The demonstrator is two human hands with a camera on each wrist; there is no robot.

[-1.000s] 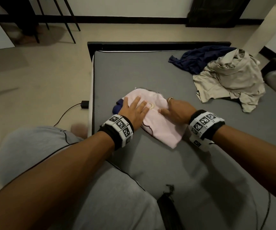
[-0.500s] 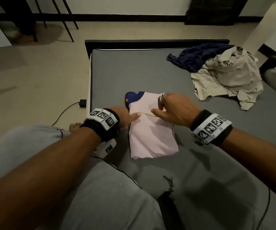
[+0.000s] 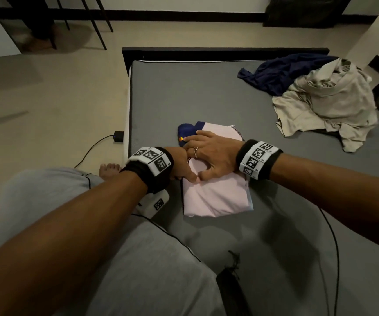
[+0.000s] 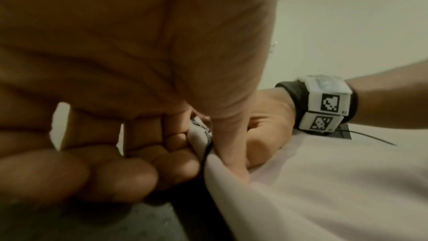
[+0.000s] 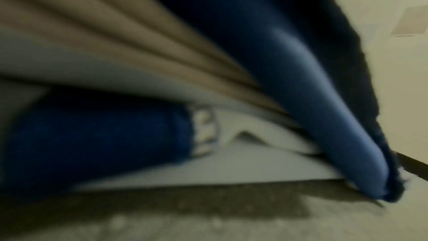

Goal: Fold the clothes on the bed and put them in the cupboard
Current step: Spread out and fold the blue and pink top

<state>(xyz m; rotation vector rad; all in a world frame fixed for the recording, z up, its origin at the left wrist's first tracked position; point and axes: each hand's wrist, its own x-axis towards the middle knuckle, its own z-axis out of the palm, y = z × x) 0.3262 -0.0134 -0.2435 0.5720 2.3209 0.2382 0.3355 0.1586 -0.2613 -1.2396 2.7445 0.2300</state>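
Right now the folded pale pink cotton garment with a navy collar (image 3: 215, 197) lies near the left edge of the grey mattress bed (image 3: 206, 92), its long axis running away from the person, collar end farthest off. Both hands sit on the garment's middle. The left hand (image 3: 180, 166) comes in from the garment's left side; the left wrist view shows its thumb and curled fingers (image 4: 180, 164) pinching a stitched hem of the pink cloth. The right hand (image 3: 211, 153) lies across the garment from its right side, fingers spread towards the navy collar and thumb bent down beside the left thumb; whether it truly grips cloth I cannot tell, and its own wrist view is too blurred to settle it.

Judging by this, a last tuck or a lift comes next, and the left hand already has the better hold. To the garment's left the mattress edge is close, so little room lies that way. To its right and beyond it is bare grey mattress. Well beyond, to the far right of the garment, a crumpled beige shirt (image 3: 329, 103) and a crumpled navy cloth garment (image 3: 279, 71) wait unfolded. No cupboard is in sight.
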